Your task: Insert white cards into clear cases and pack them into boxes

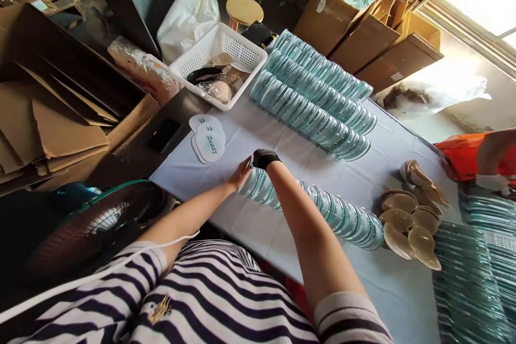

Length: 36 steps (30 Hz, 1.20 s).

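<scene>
A long row of nested clear plastic shells [346,220] lies across the near part of the white-covered table [237,231]. At its left end, my bare left hand [241,173] has its fingers against the endmost shell, which looks held between both hands. My right hand [266,158], in a black dotted glove, curls over the top of that same end; its fingertips are hidden. My right forearm covers the middle of the row. Left of the hands sit white rounded cards [208,142] with green print. Beige moulded cups [411,220] lie in a pile beyond the row's right end.
Three more shell rows [310,113] stand farther back. A white perforated basket [242,54] holds wrapped beige items. A phone [165,134] lies left, above a fan [100,226]. Cardboard boxes [366,37] stand behind. At right are another person's gloved hand [492,183] and more stacked shells [467,279].
</scene>
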Each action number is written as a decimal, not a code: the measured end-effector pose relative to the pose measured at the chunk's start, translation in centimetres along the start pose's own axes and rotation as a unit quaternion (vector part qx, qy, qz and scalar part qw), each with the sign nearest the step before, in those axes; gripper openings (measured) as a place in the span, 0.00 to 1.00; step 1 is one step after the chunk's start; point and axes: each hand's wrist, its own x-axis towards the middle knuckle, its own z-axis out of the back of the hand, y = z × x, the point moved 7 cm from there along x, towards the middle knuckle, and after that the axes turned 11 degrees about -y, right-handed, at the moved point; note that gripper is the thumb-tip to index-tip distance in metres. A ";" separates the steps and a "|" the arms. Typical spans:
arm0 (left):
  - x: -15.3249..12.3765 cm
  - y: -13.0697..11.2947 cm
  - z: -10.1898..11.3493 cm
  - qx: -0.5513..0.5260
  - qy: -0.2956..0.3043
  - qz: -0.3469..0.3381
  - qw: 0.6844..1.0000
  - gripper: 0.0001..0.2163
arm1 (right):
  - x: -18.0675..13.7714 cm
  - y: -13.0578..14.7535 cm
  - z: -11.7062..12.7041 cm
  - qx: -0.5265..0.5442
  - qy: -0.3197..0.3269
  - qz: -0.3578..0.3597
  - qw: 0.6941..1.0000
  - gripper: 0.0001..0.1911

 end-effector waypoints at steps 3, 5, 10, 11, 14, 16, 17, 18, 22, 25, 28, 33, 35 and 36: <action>0.2 -0.2 -0.1 -0.007 0.008 0.005 1.000 0.25 | -0.7 0.8 0.5 -0.008 -0.020 0.021 1.000 0.13; 0.3 -0.3 -0.3 -0.011 0.014 0.006 1.000 0.25 | -2.7 1.0 0.0 -0.006 -0.042 0.021 0.999 0.14; 0.5 0.1 -1.0 -0.016 0.023 0.024 0.999 0.25 | -9.7 2.0 -4.4 0.043 -0.112 -0.050 0.992 0.18; 0.5 0.2 -1.2 -0.016 0.026 0.025 0.999 0.25 | -10.7 2.4 -5.8 0.058 -0.116 -0.067 0.989 0.19; 0.5 0.2 -1.4 -0.017 0.035 0.028 0.999 0.25 | -12.3 4.1 -10.0 0.093 -0.105 -0.104 0.985 0.22; 0.6 0.2 -1.4 -0.019 0.037 0.032 0.999 0.25 | -12.3 5.4 -12.5 0.105 -0.087 -0.109 0.985 0.22; 0.6 0.2 -1.4 -0.019 0.038 0.031 0.999 0.25 | -12.2 6.0 -13.5 0.109 -0.078 -0.106 0.985 0.22; 0.6 0.1 -1.3 -0.014 0.040 0.029 0.999 0.25 | -12.1 6.5 -14.4 0.113 -0.067 -0.103 0.986 0.21; 0.4 -0.9 -0.5 0.068 0.021 -0.007 0.997 0.27 | -12.8 5.8 -14.8 0.137 -0.031 -0.108 0.984 0.19; -0.5 -3.6 0.2 0.175 -0.018 -0.104 0.979 0.29 | -13.5 1.0 -10.8 0.137 -0.074 -0.142 0.977 0.23; -1.8 -6.4 -0.8 0.260 0.015 -0.200 0.945 0.27 | -12.6 -5.5 -5.5 0.109 -0.136 -0.181 0.968 0.24; -2.6 -7.7 -2.5 0.315 0.079 -0.225 0.919 0.21 | -6.2 -7.7 -3.4 0.024 0.008 -0.043 0.999 0.18; -2.6 -7.6 -2.6 0.325 0.078 -0.224 0.916 0.21 | -4.1 -6.5 -3.2 0.014 0.026 -0.008 1.000 0.16; -2.6 -7.5 -2.6 0.330 0.079 -0.223 0.914 0.21 | -3.5 -6.0 -3.0 0.011 0.024 -0.002 1.000 0.16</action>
